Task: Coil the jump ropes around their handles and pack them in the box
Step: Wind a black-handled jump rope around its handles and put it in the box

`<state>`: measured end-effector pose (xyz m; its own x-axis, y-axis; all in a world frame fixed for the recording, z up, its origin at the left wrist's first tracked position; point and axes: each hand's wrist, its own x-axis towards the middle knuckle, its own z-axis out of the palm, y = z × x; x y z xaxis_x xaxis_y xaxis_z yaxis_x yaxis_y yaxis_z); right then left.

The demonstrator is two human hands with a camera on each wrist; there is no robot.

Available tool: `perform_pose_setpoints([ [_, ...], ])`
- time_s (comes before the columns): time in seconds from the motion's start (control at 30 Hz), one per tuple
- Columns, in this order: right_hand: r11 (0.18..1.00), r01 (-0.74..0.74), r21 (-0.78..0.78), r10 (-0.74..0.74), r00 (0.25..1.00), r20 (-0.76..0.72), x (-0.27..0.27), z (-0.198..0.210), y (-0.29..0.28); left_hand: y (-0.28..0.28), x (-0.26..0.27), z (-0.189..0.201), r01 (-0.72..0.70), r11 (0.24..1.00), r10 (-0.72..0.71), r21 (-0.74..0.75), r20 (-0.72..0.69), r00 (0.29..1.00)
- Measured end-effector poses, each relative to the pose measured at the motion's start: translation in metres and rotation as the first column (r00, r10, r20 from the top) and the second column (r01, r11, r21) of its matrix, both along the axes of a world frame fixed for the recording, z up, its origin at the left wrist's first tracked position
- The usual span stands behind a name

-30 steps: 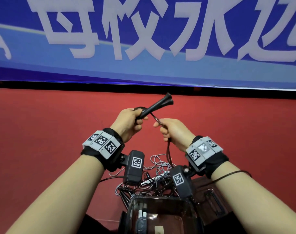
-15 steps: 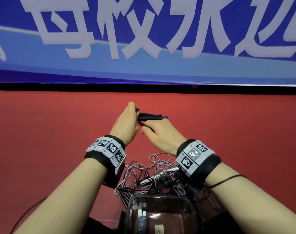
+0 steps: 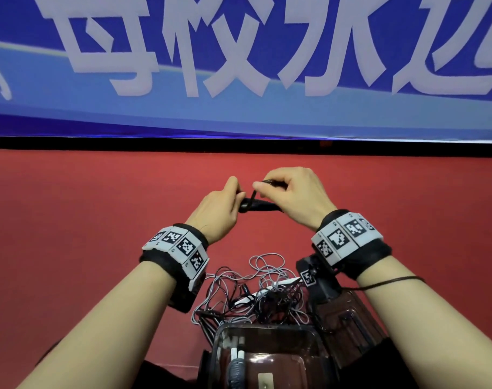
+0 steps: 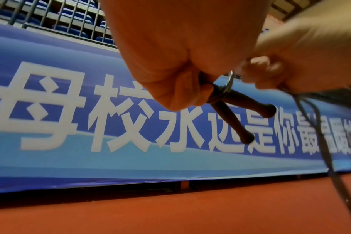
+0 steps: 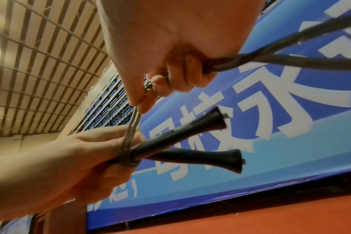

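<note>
My left hand (image 3: 225, 203) grips two black jump-rope handles (image 3: 257, 205) held together; they fan apart at their far ends (image 5: 200, 142) (image 4: 240, 114). A dark doubled rope (image 5: 130, 142) loops round the handles close to the left fingers. My right hand (image 3: 289, 192) pinches that rope just above the handles, and its twisted tail (image 5: 270, 61) runs out behind the palm (image 4: 327, 150). Both hands are above the red floor. A clear box (image 3: 267, 357) at the bottom holds a coiled rope with white handles (image 3: 237, 357).
A tangle of grey and black ropes (image 3: 261, 293) lies on the red floor (image 3: 85, 234) just beyond the box. A clear lid (image 3: 348, 324) lies to the right of the box. A blue banner (image 3: 239, 66) with white characters runs along the far edge.
The handles dropped from pointing up-right to lying level. My right hand swung up and over them, carrying the rope round the handles; both hands moved farther from me.
</note>
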<state>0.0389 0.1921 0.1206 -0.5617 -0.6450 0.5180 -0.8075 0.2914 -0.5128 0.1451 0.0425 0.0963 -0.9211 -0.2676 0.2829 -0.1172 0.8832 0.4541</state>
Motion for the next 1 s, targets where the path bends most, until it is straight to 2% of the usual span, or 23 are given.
perform_pose_setpoints([
  [0.1, 0.999, -0.050, -0.021, 0.052, 0.990, 0.129, -0.016, 0.000, 0.006, 0.004, 0.004, 0.008, 0.062, 0.986, -0.070, 0.152, 0.047, 0.996],
  [0.17, 0.987, -0.137, -0.086, 0.157, 0.941, 0.299, -0.024, 0.001, 0.011, 0.010, 0.006, 0.012, 0.087, 0.933, -0.112, 0.348, 0.052, 0.992],
  [0.27, 0.969, -0.212, -0.125, 0.245, 0.786, 0.568, -0.032, -0.003, 0.023, 0.022, 0.007, 0.019, 0.116, 0.722, -0.186, 0.682, 0.030, 0.982],
  [0.37, 0.960, -0.231, -0.160, 0.276, 0.663, 0.696, -0.035, -0.014, 0.024, 0.029, 0.006, 0.023, 0.129, 0.553, -0.223, 0.823, -0.003, 0.975],
  [0.53, 0.985, -0.106, -0.137, 0.173, 0.596, 0.784, -0.014, -0.031, 0.000, 0.032, 0.001, 0.024, 0.137, 0.252, -0.151, 0.958, -0.100, 0.983],
  [0.63, 0.978, -0.061, -0.198, 0.196, 0.586, 0.786, 0.001, -0.038, -0.016, 0.033, -0.003, 0.028, 0.174, 0.123, -0.076, 0.977, -0.165, 0.983],
  [0.7, 0.987, -0.023, -0.157, 0.137, 0.616, 0.776, 0.010, -0.036, -0.023, 0.033, -0.006, 0.029, 0.165, 0.127, 0.039, 0.978, -0.171, 0.984],
  [0.73, 0.991, -0.023, -0.135, 0.116, 0.663, 0.740, 0.014, -0.037, -0.026, 0.032, -0.007, 0.029, 0.143, 0.144, 0.110, 0.979, -0.159, 0.981],
  [0.83, 0.998, -0.066, -0.011, 0.063, 0.870, 0.489, 0.024, -0.038, -0.027, 0.028, -0.011, 0.027, 0.047, 0.126, 0.288, 0.991, -0.082, 0.954],
  [0.87, 0.997, -0.073, 0.030, 0.055, 0.916, 0.398, 0.027, -0.037, -0.026, 0.026, -0.012, 0.026, 0.019, 0.130, 0.327, 0.991, -0.061, 0.943],
  [0.9, 0.996, -0.070, 0.053, 0.048, 0.942, 0.333, 0.029, -0.035, -0.025, 0.023, -0.012, 0.025, -0.010, 0.167, 0.357, 0.986, -0.051, 0.933],
  [0.93, 0.996, -0.063, 0.058, 0.043, 0.955, 0.292, 0.029, -0.032, -0.023, 0.020, -0.014, 0.024, -0.043, 0.234, 0.381, 0.971, -0.051, 0.923],
  [1.0, 0.998, -0.049, 0.043, 0.036, 0.965, 0.259, 0.028, -0.026, -0.020, 0.015, -0.016, 0.022, -0.106, 0.444, 0.397, 0.890, -0.089, 0.914],
])
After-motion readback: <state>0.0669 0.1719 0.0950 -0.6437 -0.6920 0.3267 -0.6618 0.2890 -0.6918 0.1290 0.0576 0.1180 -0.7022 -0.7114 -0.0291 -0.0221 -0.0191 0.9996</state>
